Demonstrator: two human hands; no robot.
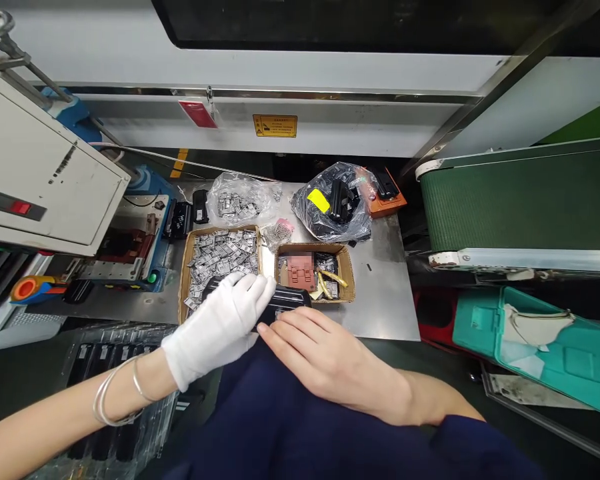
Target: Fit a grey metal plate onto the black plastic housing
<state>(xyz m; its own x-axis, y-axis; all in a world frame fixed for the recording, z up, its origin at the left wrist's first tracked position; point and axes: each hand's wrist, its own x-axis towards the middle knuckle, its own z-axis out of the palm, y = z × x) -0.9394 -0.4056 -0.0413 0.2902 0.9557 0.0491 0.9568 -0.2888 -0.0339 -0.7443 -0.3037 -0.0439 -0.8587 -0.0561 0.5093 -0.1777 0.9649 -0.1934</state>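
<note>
Two boxes sit mid-frame: big box (187, 257) of metal bits, small box (347, 267). Gloved left hand (220, 327) grips one black part (280, 300); bare right hand (325, 357), fingers flat, touches it.

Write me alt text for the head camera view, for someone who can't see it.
A gloved left hand and a bare right hand hold a black part at the near edge of a steel table. Behind it sit a box of small metal pieces, a smaller box and two plastic bags.
</note>
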